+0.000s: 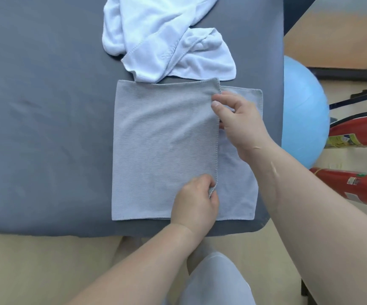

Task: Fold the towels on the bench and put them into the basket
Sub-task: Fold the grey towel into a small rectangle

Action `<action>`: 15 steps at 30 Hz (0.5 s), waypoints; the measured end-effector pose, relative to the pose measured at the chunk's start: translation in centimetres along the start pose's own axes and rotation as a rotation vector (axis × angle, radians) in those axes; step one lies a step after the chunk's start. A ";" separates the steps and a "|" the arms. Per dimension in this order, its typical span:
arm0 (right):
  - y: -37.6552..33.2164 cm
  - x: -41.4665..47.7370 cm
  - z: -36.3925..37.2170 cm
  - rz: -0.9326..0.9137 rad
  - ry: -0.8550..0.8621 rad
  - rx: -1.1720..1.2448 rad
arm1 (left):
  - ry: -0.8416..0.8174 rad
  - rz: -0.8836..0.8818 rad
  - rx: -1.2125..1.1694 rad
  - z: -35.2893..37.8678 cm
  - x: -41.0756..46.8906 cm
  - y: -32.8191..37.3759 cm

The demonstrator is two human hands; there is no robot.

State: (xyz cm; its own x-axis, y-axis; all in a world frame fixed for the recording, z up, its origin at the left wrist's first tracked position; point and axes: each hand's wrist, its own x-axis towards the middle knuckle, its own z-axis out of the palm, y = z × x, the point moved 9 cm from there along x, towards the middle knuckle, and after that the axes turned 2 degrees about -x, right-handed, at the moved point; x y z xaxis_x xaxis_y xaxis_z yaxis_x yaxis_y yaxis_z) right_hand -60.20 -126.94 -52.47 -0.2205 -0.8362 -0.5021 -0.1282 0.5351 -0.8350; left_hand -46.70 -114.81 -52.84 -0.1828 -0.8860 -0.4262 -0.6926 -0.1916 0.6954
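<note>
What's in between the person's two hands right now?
In the head view, only the grey towel: the stitched edge of its folded-over layer runs from the left hand to the right hand, both pinching it.

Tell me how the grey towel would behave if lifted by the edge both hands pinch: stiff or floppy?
Probably floppy: the grey towel folds flat over itself and its edge puckers where the left hand pinches it. Likely light, since the right hand holds it with fingertips alone.

Grey bench (46, 106): grey towel (162, 150) flat, crumpled white towel (156, 36) touching it.
</note>
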 end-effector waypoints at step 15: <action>-0.4 -1.7 0.6 -0.271 0.168 -0.821 | 0.118 0.215 0.097 -3.2 -0.9 -0.9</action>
State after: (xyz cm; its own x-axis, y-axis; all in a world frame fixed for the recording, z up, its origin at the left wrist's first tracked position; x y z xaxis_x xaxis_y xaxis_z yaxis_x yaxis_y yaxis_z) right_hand -59.23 -125.79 -51.42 -0.2129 -0.9527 -0.2168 -0.8370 0.2923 -0.4626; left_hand -43.69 -115.20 -51.25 -0.2547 -0.9460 -0.2004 -0.7116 0.0430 0.7013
